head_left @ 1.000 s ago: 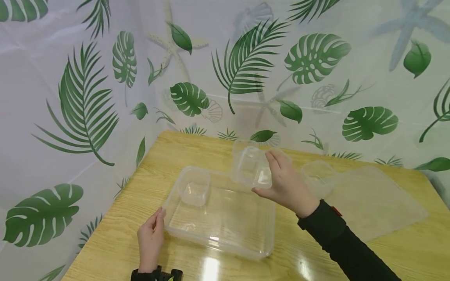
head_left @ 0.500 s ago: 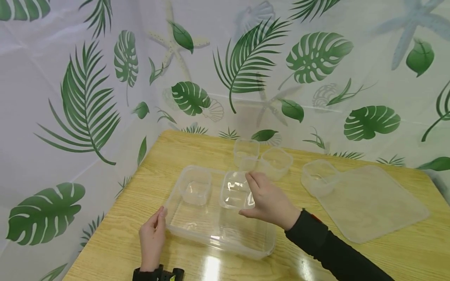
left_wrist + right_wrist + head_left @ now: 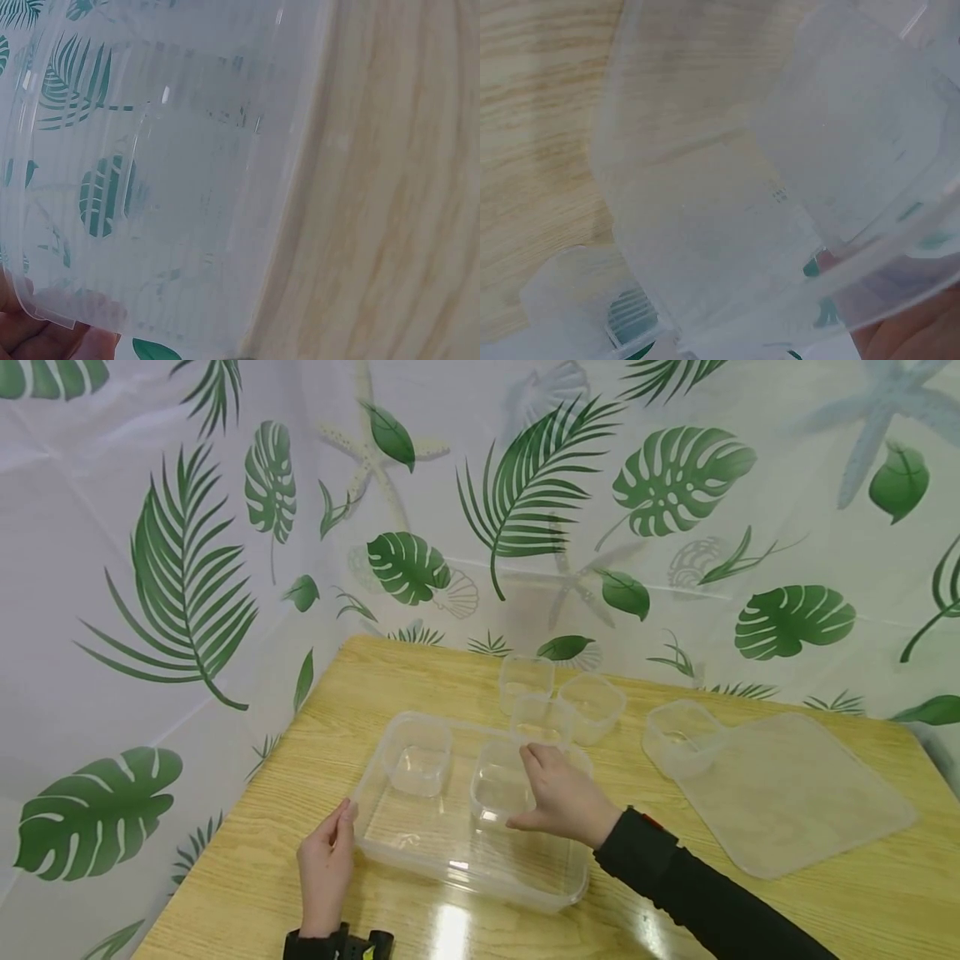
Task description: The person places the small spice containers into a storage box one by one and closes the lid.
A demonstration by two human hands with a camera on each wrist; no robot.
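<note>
A large, clear, rectangular plastic container (image 3: 525, 893) rests on the table. My left hand (image 3: 327, 860) pinches its left rim between thumb and fingers; in the left wrist view the fingers (image 3: 52, 341) show at the edge of its see-through wall (image 3: 187, 195). My right hand (image 3: 566, 802) grips the right side of a small clear square container (image 3: 497, 777), held upright within the large one, in its middle back part. Through the clear plastic in the right wrist view the small container (image 3: 847, 142) overlaps the large one's wall. Another small container (image 3: 416, 764) stands in the large one's back left corner.
Just behind the large container stand more small clear containers: one at the back (image 3: 527, 681), one to its right (image 3: 596, 710) and one in front (image 3: 542, 718). Farther right, another small container (image 3: 678, 739) overlaps a flat translucent lid (image 3: 802, 810). A leaf-print curtain (image 3: 480, 510) backs the table.
My right hand has carried the small container left and toward me, then lowered it from above the back rim into the large container. The left hand has kept its hold on the rim.
</note>
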